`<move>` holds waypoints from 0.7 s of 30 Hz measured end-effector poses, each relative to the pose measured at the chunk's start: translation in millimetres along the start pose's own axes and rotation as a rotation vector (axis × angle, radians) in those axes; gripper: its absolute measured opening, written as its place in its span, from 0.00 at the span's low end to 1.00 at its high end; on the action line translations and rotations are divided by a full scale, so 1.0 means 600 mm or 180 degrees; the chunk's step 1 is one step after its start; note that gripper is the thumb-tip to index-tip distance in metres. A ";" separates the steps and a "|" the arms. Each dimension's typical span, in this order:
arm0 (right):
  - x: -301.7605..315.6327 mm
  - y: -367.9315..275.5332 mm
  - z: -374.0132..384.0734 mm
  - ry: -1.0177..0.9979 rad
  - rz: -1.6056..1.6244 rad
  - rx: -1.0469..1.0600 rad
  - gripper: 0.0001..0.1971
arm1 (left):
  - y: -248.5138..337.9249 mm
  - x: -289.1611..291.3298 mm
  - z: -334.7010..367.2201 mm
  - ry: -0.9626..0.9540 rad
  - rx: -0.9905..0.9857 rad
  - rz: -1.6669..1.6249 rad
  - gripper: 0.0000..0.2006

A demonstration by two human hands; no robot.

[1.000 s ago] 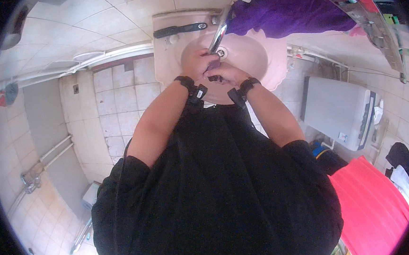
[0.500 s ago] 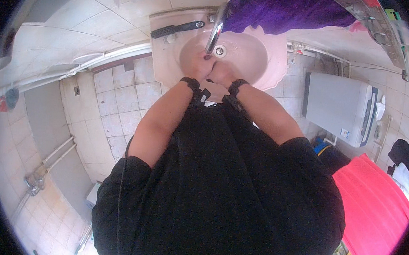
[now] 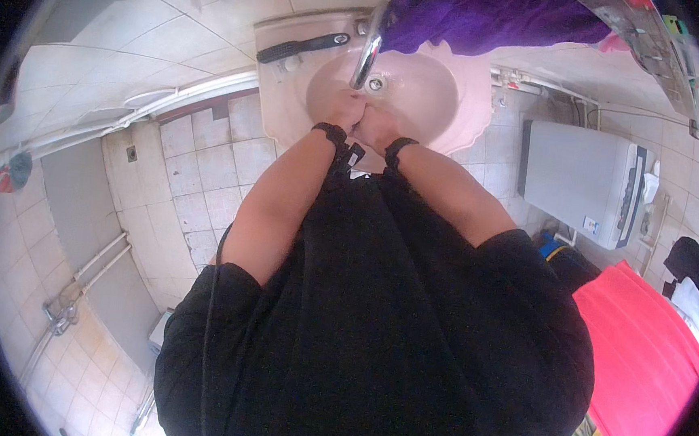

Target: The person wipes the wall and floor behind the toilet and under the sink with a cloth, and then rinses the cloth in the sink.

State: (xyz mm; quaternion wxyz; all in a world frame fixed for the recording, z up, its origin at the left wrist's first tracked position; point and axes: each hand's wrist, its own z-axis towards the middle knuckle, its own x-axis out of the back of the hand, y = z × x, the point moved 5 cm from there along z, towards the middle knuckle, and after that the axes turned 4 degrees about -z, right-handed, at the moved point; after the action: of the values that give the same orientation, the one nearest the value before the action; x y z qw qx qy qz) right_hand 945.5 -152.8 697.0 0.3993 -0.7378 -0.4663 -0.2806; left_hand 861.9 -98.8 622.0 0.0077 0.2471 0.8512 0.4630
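Note:
My left hand [image 3: 345, 109] and my right hand [image 3: 378, 127] meet over the near side of a pink washbasin [image 3: 440, 135]. The left one is closed, its knuckles just below the tip of the chrome faucet [image 3: 366, 64]. Against it rests the right hand, its fingers curled in and mostly hidden. Whether anything sits between them cannot be made out. A dark band circles each wrist. Beyond the hands, the round drain [image 3: 377, 83] shows in the bowl.
A black hairbrush [image 3: 303, 47] lies on the basin's left ledge. A purple towel [image 3: 485, 21] hangs over the far rim. To the right are a grey-white box-shaped appliance [image 3: 575, 181] and a pink-red cloth [image 3: 640, 356]. Pipes [image 3: 188, 93] run along the left wall.
My left hand has turned slightly and shifted a little to the right, closer against my right hand. The right hand stays in nearly the same place. The hairbrush and towel have not moved.

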 end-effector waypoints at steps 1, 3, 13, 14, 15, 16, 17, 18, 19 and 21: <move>0.004 -0.005 -0.002 -0.0053 -0.0030 -0.0110 0.30 | 0.006 0.003 -0.005 0.0044 0.0038 0.0084 0.13; 0.018 -0.011 -0.015 -0.0090 -0.0080 -0.0115 0.30 | 0.016 0.005 -0.017 0.0062 0.0152 0.0033 0.12; 0.085 0.001 -0.037 0.0700 0.0181 -0.0351 0.32 | 0.044 0.040 0.000 -0.0180 -0.0523 -0.1731 0.10; 0.085 -0.010 -0.033 0.0799 0.0205 0.0075 0.32 | 0.025 0.035 0.013 -0.0567 -0.0089 -0.2291 0.11; 0.083 -0.017 -0.029 0.0893 0.0231 0.0505 0.31 | 0.007 0.037 0.019 -0.0773 0.0133 -0.2630 0.12; 0.085 -0.014 -0.027 0.0989 0.0237 0.0883 0.31 | 0.004 0.028 0.020 -0.1016 0.0392 -0.2957 0.12; 0.097 -0.003 -0.024 0.0990 0.0129 0.0745 0.29 | 0.016 0.027 -0.001 -0.1090 0.0462 -0.3069 0.13; 0.112 0.007 -0.020 0.0989 0.0021 0.0612 0.28 | 0.031 0.029 -0.021 -0.1160 0.0533 -0.3180 0.14; 0.134 0.005 -0.016 0.0989 -0.0083 0.0521 0.26 | 0.037 0.041 -0.035 -0.0992 0.0752 -0.3124 0.14; 0.184 0.005 -0.002 0.1665 -0.0520 0.0392 0.21 | 0.033 0.059 -0.053 -0.0646 0.1205 -0.3010 0.15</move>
State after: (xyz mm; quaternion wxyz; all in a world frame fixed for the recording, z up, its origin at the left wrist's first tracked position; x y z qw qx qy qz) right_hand 993.2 -103.5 783.6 0.5263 -0.5745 -0.4215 -0.4639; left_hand 831.1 -99.4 663.3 0.2536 -0.1238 0.9337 0.2205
